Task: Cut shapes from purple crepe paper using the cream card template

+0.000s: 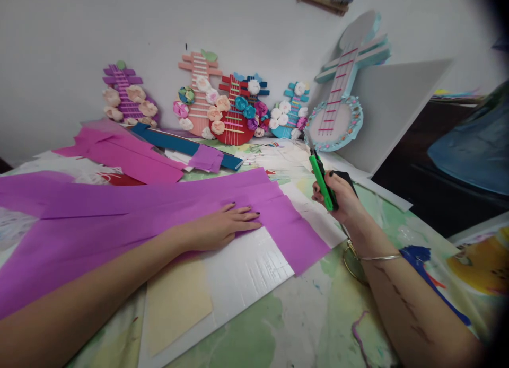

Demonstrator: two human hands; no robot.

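Observation:
My left hand (222, 226) lies flat with fingers stretched out on a long sheet of purple crepe paper (99, 198). Under the paper is a white board (254, 272), its near part bare and shiny. A cream-coloured sheet (178, 304) rests on that board, below my left forearm. The purple paper reaches past the board's right end. Raised above the table at the right, my right hand (344, 198) is closed around a green utility knife (323, 180), its tip pointing up and away from me. The knife is apart from the paper.
Along the wall stand several decorated lute-shaped crafts with paper flowers, among them a red one (234, 119) and a tall pale blue one (338, 103). Pink paper (131, 156) and a dark blue strip (178, 145) lie behind the purple sheet. A paint-stained cloth (254, 331) covers the table.

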